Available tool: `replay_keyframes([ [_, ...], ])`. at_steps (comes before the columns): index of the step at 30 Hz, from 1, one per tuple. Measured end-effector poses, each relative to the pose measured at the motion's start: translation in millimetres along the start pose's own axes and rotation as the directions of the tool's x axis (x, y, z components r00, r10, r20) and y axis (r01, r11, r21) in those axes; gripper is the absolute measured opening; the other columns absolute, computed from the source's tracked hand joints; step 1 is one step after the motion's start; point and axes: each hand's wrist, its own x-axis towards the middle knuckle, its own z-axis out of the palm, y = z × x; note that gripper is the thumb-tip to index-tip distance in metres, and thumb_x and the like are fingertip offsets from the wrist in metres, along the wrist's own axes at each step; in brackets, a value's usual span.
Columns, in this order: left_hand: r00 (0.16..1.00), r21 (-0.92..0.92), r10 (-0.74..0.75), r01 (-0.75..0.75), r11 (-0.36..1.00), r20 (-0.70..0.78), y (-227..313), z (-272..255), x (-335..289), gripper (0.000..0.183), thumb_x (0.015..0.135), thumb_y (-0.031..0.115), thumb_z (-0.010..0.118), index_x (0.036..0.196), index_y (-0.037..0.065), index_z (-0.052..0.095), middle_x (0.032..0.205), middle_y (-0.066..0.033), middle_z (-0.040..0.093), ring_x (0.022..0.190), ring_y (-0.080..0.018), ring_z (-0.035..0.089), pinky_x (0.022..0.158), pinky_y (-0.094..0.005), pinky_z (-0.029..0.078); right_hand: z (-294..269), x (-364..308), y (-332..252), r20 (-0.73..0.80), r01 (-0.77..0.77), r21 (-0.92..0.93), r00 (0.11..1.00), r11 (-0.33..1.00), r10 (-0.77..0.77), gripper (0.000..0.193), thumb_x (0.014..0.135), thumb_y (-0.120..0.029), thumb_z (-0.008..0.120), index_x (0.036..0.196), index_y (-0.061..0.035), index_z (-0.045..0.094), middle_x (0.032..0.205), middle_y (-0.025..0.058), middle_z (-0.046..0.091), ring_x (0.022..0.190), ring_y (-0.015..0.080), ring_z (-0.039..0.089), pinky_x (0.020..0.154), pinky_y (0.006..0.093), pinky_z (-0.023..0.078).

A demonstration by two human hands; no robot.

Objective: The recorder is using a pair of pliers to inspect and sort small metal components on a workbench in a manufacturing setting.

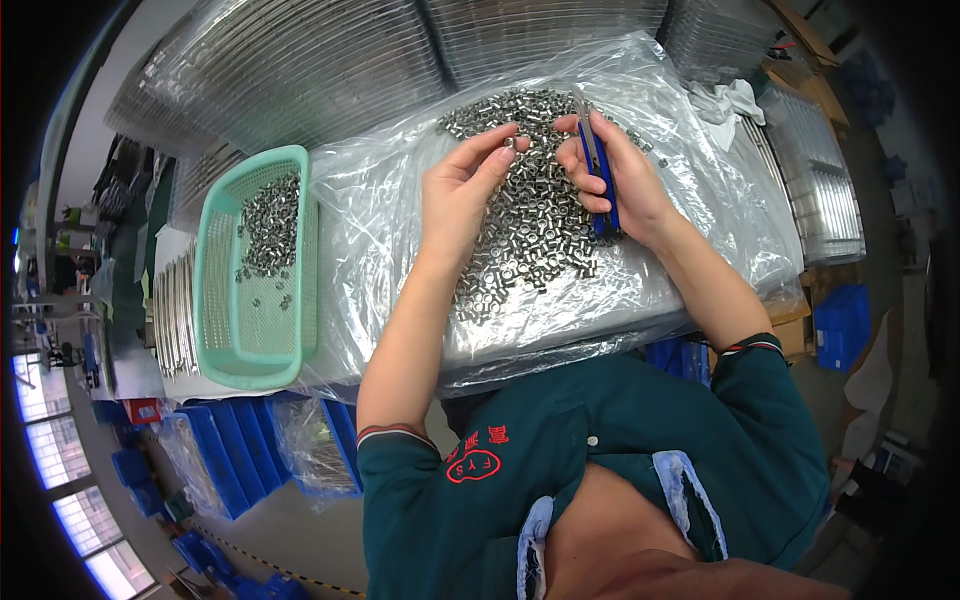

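Note:
Over a pile of small shiny metal sleeves (530,240), my left hand (458,190) pinches one small metal sleeve (510,143) between thumb and forefinger. My right hand (635,180) is wrapped round a blue-handled utility knife (605,195). The knife's metal end points up and away from me, just right of the left fingertips. The two hands are apart. Beneath the pile, clear plastic sheeting (375,240) covers the work surface. A mint-green basket (308,300) stands left of my left hand, with many similar small metal parts inside, mostly toward its far end.
Stacks of clear plastic trays (300,70) rise along the far edge, with another tray stack (815,190) at the right. A pale cloth (728,105) lies at the far right. Blue bins (230,455) sit below the table at the left, and a blue crate (842,325) at the right.

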Motion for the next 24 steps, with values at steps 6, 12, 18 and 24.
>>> replay_keyframes([
  [6,0.998,-0.025,-0.047,0.046,0.999,-0.031,-1.2,-3.4,2.8,0.028,0.083,0.014,0.057,0.109,0.003,0.057,0.097,-0.0052,0.063,0.085,-0.0056,0.054,0.067,-0.0179,0.04,-6.8,3.2,4.7,0.129,0.386,-0.668,0.902,0.636,-0.412,0.026,0.09,-0.022,0.046,0.107,-0.0033,0.052,0.083,-0.0005,0.053,0.067,0.0051,0.048,0.06,0.0179,0.04],
  [12,0.998,-0.018,-0.052,0.051,0.999,-0.041,0.6,-4.7,2.1,0.028,0.082,0.013,0.058,0.109,0.003,0.058,0.097,-0.0065,0.062,0.085,-0.0089,0.055,0.068,-0.0199,0.043,-0.8,-0.1,2.6,0.262,0.414,-0.895,0.788,0.165,-0.557,0.024,0.082,-0.024,0.058,0.1,-0.0086,0.06,0.084,0.0059,0.059,0.072,0.0193,0.057,0.061,0.0267,0.045],
  [18,0.997,-0.002,-0.042,0.042,0.999,-0.065,0.6,-2.4,1.7,0.025,0.081,0.012,0.06,0.104,0.003,0.059,0.097,-0.0036,0.061,0.085,-0.0083,0.055,0.068,-0.0201,0.042,0.5,-1.3,2.9,0.305,0.432,-0.896,0.771,0.107,-0.559,0.02,0.08,-0.014,0.06,0.099,-0.0059,0.062,0.083,0.007,0.06,0.075,0.0159,0.057,0.065,0.0248,0.044],
  [24,0.991,0.02,0.097,-0.096,0.995,-0.093,-7.1,-5.3,3.1,0.015,0.078,0.007,0.063,0.093,0.003,0.061,0.092,-0.002,0.061,0.079,-0.0061,0.054,0.067,-0.0192,0.042,1.4,-2.3,1.4,0.338,0.416,-0.909,0.755,0.013,-0.563,0.02,0.078,-0.014,0.061,0.097,-0.0074,0.063,0.08,0.0069,0.06,0.072,0.0173,0.057,0.062,0.0252,0.045],
])
